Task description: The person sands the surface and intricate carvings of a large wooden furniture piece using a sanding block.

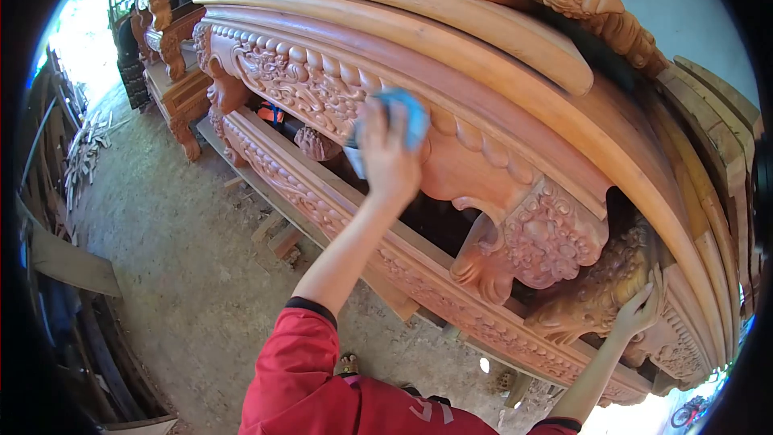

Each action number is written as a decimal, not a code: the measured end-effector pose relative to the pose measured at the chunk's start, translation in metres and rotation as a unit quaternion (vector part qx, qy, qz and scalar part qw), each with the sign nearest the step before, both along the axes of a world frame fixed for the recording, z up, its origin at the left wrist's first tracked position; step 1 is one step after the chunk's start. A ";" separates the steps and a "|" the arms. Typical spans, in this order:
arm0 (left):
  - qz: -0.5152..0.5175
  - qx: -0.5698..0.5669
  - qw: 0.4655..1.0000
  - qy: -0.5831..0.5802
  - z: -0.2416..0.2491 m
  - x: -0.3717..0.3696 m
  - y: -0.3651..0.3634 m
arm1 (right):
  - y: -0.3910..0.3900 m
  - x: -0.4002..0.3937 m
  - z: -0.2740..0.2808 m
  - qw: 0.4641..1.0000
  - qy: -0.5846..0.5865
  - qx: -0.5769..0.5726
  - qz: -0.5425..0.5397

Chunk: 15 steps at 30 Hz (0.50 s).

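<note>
My left hand (388, 153) is closed round a blue pad or cloth (412, 119), which lies against the carved front of a reddish wooden piece of furniture (467, 161). Something pale shows under the hand, too blurred to make out. My right hand (642, 311) rests with its fingers stretched out at the furniture's right end, beside a dark carved part (596, 298). Between the two hands is a corner leg with dense floral carving (551, 234).
Long curved boards (451, 28) lie along the furniture's top. A lower carved rail (314, 201) runs in front. Other carved furniture (181, 93) stands at the back left. Wood scraps (88, 145) and offcuts (282, 238) lie on the floor (185, 250).
</note>
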<state>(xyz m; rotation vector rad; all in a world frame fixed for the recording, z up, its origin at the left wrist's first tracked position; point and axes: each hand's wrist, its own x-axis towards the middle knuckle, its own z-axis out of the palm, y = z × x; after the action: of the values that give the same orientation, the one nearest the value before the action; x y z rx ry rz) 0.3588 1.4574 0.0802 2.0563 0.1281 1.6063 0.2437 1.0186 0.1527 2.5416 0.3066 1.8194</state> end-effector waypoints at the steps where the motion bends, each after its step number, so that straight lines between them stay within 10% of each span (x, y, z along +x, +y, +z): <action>1: -0.029 0.090 0.995 0.010 -0.006 -0.006 -0.020 | -0.001 0.000 0.000 1.000 0.000 0.001 -0.002; 4: -0.161 0.335 0.927 -0.060 -0.007 -0.032 -0.050 | -0.004 0.001 0.001 1.000 -0.012 -0.026 0.005; 15: -0.022 0.029 0.998 0.052 0.029 -0.004 -0.009 | -0.001 0.000 0.000 1.000 -0.008 0.005 0.005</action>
<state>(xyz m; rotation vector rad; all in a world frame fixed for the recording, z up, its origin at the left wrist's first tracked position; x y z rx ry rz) 0.3548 1.4480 0.1090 2.1711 0.0731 1.4941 0.2440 1.0173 0.1525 2.5354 0.3122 1.8481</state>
